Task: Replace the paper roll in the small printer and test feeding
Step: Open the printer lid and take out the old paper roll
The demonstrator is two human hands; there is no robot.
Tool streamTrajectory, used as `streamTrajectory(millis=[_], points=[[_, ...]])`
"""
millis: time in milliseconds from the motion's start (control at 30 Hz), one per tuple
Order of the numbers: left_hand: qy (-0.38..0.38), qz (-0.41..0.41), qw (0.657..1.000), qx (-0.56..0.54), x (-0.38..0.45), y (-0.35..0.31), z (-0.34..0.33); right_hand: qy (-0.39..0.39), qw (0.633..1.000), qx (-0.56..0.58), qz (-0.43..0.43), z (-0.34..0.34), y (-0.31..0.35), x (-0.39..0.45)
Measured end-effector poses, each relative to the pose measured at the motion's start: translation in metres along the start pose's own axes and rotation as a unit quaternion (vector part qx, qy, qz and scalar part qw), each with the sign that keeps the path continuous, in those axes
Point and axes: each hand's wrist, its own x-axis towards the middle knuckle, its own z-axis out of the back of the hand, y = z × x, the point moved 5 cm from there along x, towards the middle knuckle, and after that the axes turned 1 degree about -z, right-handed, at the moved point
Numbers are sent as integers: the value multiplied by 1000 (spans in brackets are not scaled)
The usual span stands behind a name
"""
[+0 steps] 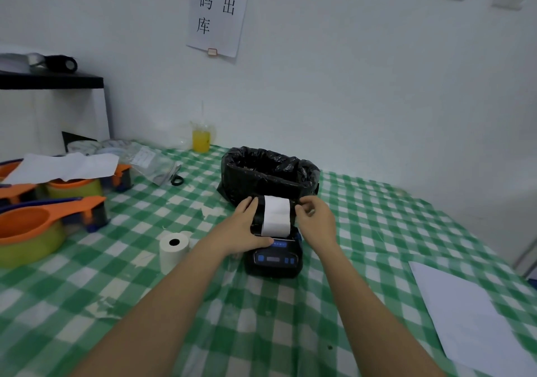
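A small black printer (274, 260) with blue buttons sits on the green checked tablecloth at the middle. A strip of white paper (276, 215) comes out of its top and lies over the raised lid. My left hand (247, 225) grips the printer's left side, thumb on the front panel near the slot. My right hand (315, 220) holds the right edge of the lid beside the paper. A second white paper roll (173, 250) stands on end to the left of the printer.
A bin lined with a black bag (268, 173) stands just behind the printer. Orange and green tape dispensers (35, 225) crowd the left side. A cup of yellow drink (201, 138) stands by the wall. White sheets (470, 318) lie at the right.
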Motion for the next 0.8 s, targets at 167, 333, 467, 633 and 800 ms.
streamTrajectory(millis=[167, 333, 467, 633, 800], points=[[-12, 7, 1000, -10, -3, 1, -2, 132, 979, -156, -2, -18, -18, -4], [-20, 11, 1000, -14, -8, -1, -3, 120, 990, -54, -54, -17, -11, -5], [-71, 15, 994, -78, -11, -1, 6, 87, 993, 84, -13, 10, 21, -12], [-157, 28, 984, -80, -11, -5, 35, 21, 983, 180, 16, 41, 56, -4], [-194, 25, 979, -60, -2, -19, 67, -52, 979, 193, 52, 48, 100, 37]])
